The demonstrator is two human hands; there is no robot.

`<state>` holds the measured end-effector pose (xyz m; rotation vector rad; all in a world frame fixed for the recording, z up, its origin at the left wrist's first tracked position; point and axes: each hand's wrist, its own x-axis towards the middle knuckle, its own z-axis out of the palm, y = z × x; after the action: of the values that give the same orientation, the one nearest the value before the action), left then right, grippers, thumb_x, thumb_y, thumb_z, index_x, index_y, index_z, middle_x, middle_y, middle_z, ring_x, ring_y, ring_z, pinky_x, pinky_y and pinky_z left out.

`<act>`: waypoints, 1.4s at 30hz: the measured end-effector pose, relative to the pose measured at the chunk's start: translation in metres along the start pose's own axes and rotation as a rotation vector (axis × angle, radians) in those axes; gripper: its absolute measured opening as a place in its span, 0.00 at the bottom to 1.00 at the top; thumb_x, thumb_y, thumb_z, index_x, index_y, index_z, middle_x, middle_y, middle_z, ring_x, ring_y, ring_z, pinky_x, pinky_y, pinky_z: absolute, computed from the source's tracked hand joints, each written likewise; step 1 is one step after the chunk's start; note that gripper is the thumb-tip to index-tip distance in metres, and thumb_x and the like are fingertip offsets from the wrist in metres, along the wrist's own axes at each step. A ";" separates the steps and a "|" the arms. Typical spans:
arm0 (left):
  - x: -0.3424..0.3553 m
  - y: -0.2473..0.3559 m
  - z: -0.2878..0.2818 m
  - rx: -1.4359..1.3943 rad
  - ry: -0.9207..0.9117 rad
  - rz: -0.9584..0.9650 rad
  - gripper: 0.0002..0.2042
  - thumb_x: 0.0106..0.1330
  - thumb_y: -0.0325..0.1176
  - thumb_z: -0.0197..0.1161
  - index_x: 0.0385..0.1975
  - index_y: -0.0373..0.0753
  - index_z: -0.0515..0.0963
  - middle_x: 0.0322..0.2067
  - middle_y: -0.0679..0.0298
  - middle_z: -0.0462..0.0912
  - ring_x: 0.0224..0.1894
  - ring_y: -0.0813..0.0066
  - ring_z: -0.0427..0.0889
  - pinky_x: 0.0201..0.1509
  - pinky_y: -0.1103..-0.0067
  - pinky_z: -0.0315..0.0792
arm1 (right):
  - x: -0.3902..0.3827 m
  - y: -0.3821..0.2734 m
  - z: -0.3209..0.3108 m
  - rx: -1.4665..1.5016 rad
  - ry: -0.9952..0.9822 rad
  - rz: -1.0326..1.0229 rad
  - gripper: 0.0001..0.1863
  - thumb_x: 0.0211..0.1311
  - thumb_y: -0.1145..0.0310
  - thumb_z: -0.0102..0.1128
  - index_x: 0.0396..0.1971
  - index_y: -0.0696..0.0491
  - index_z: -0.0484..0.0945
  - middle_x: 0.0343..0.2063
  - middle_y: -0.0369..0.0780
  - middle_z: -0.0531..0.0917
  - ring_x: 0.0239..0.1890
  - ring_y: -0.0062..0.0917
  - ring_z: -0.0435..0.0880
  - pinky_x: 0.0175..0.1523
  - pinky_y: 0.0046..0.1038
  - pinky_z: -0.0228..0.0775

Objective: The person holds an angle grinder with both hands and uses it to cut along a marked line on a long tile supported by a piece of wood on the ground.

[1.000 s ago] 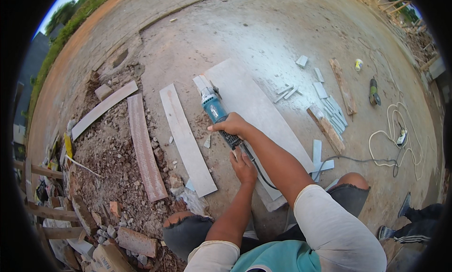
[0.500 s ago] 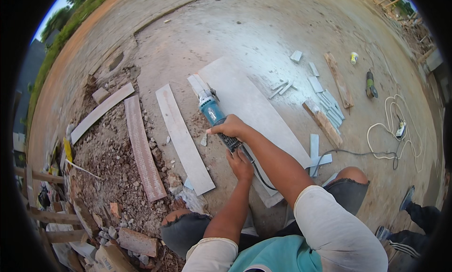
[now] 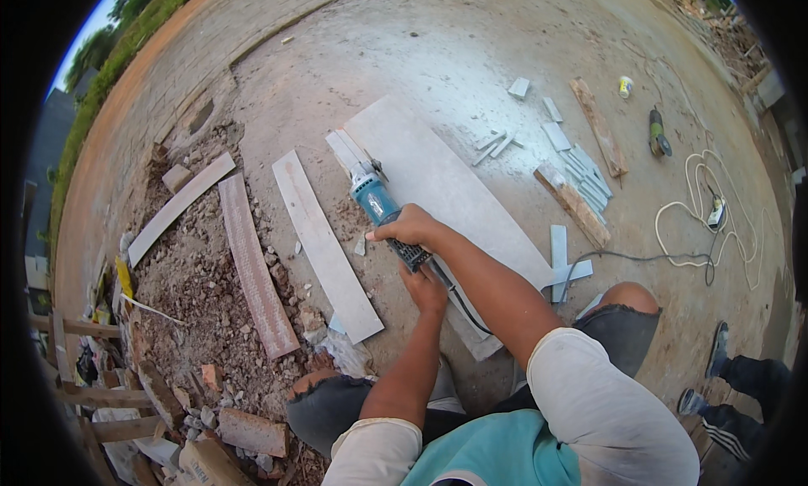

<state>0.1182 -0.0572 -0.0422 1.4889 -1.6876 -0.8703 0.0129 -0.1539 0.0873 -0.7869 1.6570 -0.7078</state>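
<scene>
Both my hands are closed on a teal angle grinder (image 3: 377, 201) with a silver head. My right hand (image 3: 408, 227) wraps the body from above, thumb out to the left. Below it, my left hand (image 3: 427, 289) grips the rear end, by the black cord; its fingers are partly hidden. The grinder's head sits over the left edge of a large pale grey tile slab (image 3: 454, 183) lying on the ground. Its disc shows only in part, so how deep it sits cannot be told. A narrow pale strip (image 3: 338, 145) lies along the slab's far left edge, beside the head.
Three long tile strips lie to the left, one pale (image 3: 324, 242), one reddish (image 3: 252, 263), one over rubble (image 3: 181, 208). To the right are cut pieces (image 3: 589, 179), wood blocks (image 3: 574, 207), a green grinder (image 3: 659, 132) and a coiled cord (image 3: 694, 204). Another person's legs (image 3: 745, 402) stand right.
The grinder has shifted slightly toward me along the slab's edge, both hands still on it. The whole view has moved a little.
</scene>
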 end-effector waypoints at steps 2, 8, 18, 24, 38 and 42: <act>0.001 -0.001 -0.002 -0.014 -0.016 0.003 0.16 0.74 0.32 0.43 0.55 0.30 0.68 0.52 0.45 0.68 0.56 0.47 0.70 0.60 0.62 0.63 | -0.001 0.002 0.000 -0.007 0.005 -0.001 0.30 0.34 0.49 0.81 0.29 0.60 0.82 0.30 0.47 0.83 0.30 0.31 0.82 0.39 0.29 0.73; 0.005 -0.005 -0.008 -0.058 -0.094 -0.020 0.22 0.67 0.27 0.49 0.61 0.27 0.63 0.58 0.41 0.65 0.61 0.43 0.67 0.65 0.63 0.60 | -0.001 0.011 -0.001 -0.005 -0.014 -0.014 0.36 0.33 0.46 0.80 0.33 0.64 0.82 0.34 0.49 0.84 0.34 0.34 0.84 0.42 0.30 0.74; 0.008 -0.013 -0.018 -0.187 -0.150 -0.038 0.22 0.65 0.24 0.53 0.60 0.29 0.66 0.60 0.44 0.64 0.63 0.45 0.66 0.67 0.64 0.59 | -0.022 0.008 -0.003 0.030 -0.050 0.010 0.38 0.32 0.47 0.81 0.34 0.67 0.82 0.36 0.51 0.84 0.36 0.36 0.85 0.43 0.30 0.75; 0.012 -0.012 -0.016 -0.241 -0.180 -0.012 0.23 0.61 0.22 0.57 0.59 0.33 0.69 0.60 0.46 0.64 0.63 0.46 0.66 0.67 0.65 0.59 | -0.021 0.021 -0.002 0.028 -0.031 0.020 0.40 0.31 0.46 0.81 0.35 0.68 0.81 0.37 0.53 0.84 0.38 0.37 0.85 0.45 0.31 0.75; 0.015 -0.025 -0.019 -0.167 -0.182 0.122 0.29 0.57 0.24 0.62 0.60 0.32 0.60 0.52 0.54 0.70 0.57 0.60 0.72 0.62 0.70 0.64 | -0.037 0.031 -0.002 0.011 -0.033 0.020 0.43 0.32 0.45 0.80 0.38 0.72 0.79 0.39 0.56 0.83 0.40 0.38 0.86 0.47 0.31 0.75; 0.016 -0.031 -0.024 -0.201 -0.204 0.148 0.31 0.56 0.25 0.64 0.60 0.32 0.60 0.52 0.54 0.70 0.57 0.60 0.72 0.62 0.70 0.64 | -0.044 0.029 -0.003 0.018 -0.047 0.019 0.43 0.32 0.45 0.80 0.38 0.72 0.79 0.39 0.56 0.83 0.40 0.39 0.86 0.47 0.31 0.75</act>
<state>0.1535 -0.0772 -0.0549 1.1579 -1.7721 -1.1054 0.0133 -0.1013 0.0900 -0.7686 1.6117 -0.6847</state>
